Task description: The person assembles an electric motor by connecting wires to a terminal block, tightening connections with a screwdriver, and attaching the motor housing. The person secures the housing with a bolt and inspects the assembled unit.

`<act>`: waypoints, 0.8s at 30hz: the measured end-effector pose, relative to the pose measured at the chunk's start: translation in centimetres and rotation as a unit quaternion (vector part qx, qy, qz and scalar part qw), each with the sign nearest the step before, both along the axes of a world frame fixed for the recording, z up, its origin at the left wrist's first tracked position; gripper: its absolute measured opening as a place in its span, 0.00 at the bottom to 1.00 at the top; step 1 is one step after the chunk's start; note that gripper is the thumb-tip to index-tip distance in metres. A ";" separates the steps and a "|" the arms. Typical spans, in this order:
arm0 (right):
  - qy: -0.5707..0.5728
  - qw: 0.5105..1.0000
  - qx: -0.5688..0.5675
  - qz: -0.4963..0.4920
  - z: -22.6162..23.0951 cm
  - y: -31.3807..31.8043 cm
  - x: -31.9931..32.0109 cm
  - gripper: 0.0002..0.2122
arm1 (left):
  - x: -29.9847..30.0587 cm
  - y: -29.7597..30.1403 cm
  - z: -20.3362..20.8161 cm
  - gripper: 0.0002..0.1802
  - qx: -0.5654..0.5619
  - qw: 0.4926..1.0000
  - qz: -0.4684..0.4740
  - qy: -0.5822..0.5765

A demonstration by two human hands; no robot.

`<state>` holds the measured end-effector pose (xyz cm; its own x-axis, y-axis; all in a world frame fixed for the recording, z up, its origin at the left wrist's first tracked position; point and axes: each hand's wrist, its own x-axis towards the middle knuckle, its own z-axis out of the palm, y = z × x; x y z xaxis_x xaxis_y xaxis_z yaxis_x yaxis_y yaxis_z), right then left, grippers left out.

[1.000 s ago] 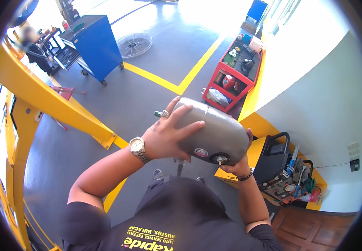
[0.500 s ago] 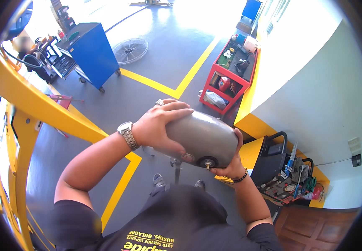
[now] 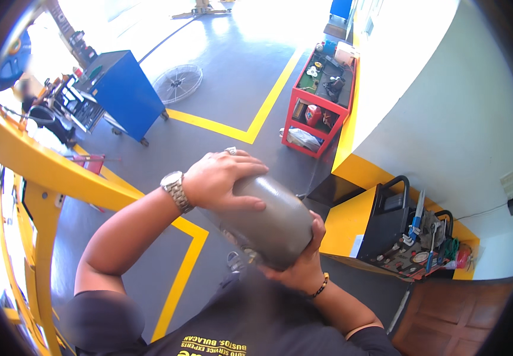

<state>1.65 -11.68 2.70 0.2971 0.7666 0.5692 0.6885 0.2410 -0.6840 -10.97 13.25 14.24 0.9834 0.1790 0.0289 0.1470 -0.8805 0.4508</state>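
Between my hands, in front of my chest, is a smooth grey cylindrical tank (image 3: 277,222), tilted with its right end lower and nearer to me. Across its upper left end lies my left hand (image 3: 224,181), fingers over the top and thumb along the side. My right hand (image 3: 304,267) grips the lower right end, its thumb on the side and its other fingers partly hidden underneath. On the side toward me, a fitting (image 3: 249,255) shows only as a blur.
A blue tool cabinet (image 3: 129,95) on casters and a round wire fan guard (image 3: 178,83) are ahead left. A red cart (image 3: 321,107) stands ahead right. A black tool-topped cart (image 3: 396,237) is at my right, a yellow lift arm (image 3: 60,172) at my left. Someone is far left.
The tank has tipped, its right end dropping toward me, and my right hand has moved down and left with it. Its brass fitting, plain before, is now blurred.
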 end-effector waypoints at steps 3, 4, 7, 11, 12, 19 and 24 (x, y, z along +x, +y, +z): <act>-0.022 0.999 -0.004 -0.028 0.7 -0.2 -0.4 0.64 | 0.2 -1.0 0.8 0.40 0.032 0.999 0.041 0.006; -0.017 0.999 0.006 -0.035 0.5 -0.1 -0.4 0.64 | 0.4 -1.8 0.7 0.42 0.048 0.995 0.082 0.003; 0.014 0.999 0.014 -0.050 -0.2 -0.4 -0.9 0.64 | 1.0 -3.0 1.3 0.45 0.081 0.984 0.146 0.055; 0.104 0.992 0.050 0.044 -1.1 -0.9 -0.9 0.54 | 0.0 -2.5 1.7 0.47 0.051 0.991 0.113 0.057; 0.120 0.988 0.065 0.066 -1.5 -1.1 -0.7 0.52 | -0.2 -2.3 1.7 0.47 0.050 0.993 0.095 0.050; 0.200 0.968 0.146 0.044 -2.3 -0.1 -1.8 0.27 | 0.3 -1.3 1.7 0.46 0.040 0.995 0.030 0.087; 0.171 0.967 0.167 0.094 -2.7 -0.4 -1.0 0.28 | 0.1 -0.8 1.4 0.48 -0.016 0.996 0.039 0.076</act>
